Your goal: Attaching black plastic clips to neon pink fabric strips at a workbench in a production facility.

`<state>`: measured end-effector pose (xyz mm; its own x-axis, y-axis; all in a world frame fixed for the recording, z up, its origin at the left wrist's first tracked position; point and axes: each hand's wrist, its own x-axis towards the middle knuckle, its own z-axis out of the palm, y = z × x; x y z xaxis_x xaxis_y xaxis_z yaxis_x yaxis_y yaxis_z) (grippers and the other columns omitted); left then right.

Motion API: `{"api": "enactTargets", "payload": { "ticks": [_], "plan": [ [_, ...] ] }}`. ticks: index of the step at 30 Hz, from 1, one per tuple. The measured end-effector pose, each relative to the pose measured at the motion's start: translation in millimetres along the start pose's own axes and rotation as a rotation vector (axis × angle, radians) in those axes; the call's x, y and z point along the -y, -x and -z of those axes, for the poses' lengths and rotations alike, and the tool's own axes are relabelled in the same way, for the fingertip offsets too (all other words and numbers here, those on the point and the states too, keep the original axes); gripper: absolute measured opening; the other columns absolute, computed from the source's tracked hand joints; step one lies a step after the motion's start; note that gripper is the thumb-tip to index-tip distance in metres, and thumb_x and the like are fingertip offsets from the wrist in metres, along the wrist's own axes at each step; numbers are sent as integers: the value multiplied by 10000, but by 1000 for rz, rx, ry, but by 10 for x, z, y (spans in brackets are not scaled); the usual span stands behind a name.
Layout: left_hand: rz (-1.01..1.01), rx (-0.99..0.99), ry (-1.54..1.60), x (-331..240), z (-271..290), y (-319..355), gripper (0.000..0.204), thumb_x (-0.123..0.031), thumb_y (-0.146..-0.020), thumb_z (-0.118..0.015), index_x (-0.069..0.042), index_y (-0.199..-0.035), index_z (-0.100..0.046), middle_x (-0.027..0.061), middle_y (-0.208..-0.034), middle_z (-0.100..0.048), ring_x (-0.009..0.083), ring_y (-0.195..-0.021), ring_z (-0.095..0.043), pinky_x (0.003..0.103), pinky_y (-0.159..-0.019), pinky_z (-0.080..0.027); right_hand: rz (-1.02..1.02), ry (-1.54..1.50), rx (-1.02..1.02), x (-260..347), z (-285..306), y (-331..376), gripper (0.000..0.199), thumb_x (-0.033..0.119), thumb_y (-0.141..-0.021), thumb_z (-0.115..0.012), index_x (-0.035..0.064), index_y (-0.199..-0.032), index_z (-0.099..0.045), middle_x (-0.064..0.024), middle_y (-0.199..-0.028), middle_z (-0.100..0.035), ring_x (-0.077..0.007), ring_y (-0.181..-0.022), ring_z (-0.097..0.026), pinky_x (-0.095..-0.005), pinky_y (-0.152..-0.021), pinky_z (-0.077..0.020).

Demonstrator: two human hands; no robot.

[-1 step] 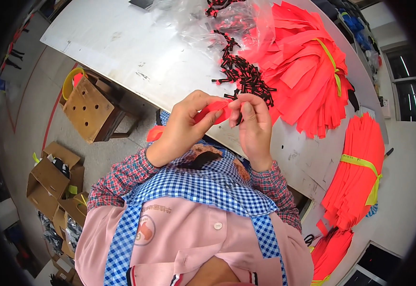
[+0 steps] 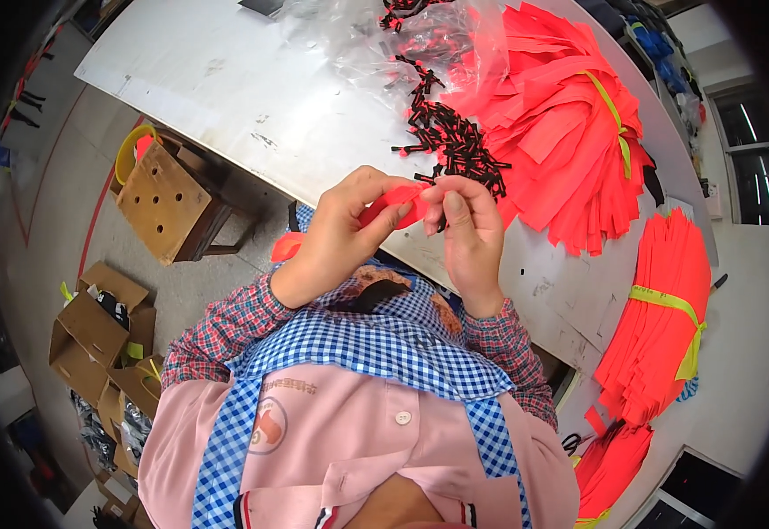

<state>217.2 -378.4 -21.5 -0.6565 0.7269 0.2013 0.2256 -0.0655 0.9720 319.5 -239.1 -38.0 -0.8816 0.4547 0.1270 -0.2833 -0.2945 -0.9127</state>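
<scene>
Above the table's front edge, my left hand (image 2: 340,229) pinches a neon red-pink fabric strip (image 2: 411,210) between thumb and fingers. My right hand (image 2: 473,234) meets it at the strip's right end, thumb and fingertips closed. A small black piece (image 2: 442,223) pokes out below the right fingertips; its exact kind is hidden. Just beyond the hands lies a loose pile of small black pieces with red ends (image 2: 455,141). Right of that pile spreads a big bundle of the same red-pink strips (image 2: 561,132), tied with a yellow band (image 2: 612,110).
A clear plastic bag (image 2: 349,44) lies at the back of the white table (image 2: 199,79). More tied strip bundles (image 2: 658,309) and scissors (image 2: 571,443) are on the right. To the left stand a wooden stool (image 2: 160,203) and open cardboard boxes (image 2: 89,331) on the floor.
</scene>
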Motion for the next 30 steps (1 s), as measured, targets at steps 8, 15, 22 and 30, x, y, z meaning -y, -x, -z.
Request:
{"api": "enactTargets", "payload": {
  "ticks": [8,15,22,30],
  "plan": [
    [-72,-26,-30,66,10,19,241,12,-836,-607,-27,-1071,-647,81,-882,-579,138,-763,-574,235,-628,-460,132,634,-4,111,-47,62,326,80,-880,-629,-24,-1178,-545,-138,-1031,-672,-160,-859,-662,-277,-711,-535],
    [-144,57,-88,32,-4,58,267,43,-813,-610,-42,-1063,-646,75,-871,-570,148,-734,-572,258,-630,-467,419,1054,165,276,-46,-13,396,66,-838,-658,-40,-1196,-529,-164,-1005,-669,-243,-868,-677,-315,-726,-544],
    [-286,79,-284,48,99,53,339,68,-756,-625,-62,-1068,-648,99,-852,-550,200,-716,-569,284,-614,-472,438,1323,404,384,-64,-75,463,82,-852,-634,-48,-1263,-465,-166,-960,-662,-278,-827,-657,-343,-694,-528],
    [-357,10,-197,113,138,122,221,-2,-744,-626,-32,-963,-634,130,-871,-564,308,-799,-588,380,-669,-479,145,1283,408,388,-180,-47,422,56,-920,-534,-56,-1314,-433,-205,-1126,-622,-247,-807,-653,-333,-699,-520]
  ]
}}
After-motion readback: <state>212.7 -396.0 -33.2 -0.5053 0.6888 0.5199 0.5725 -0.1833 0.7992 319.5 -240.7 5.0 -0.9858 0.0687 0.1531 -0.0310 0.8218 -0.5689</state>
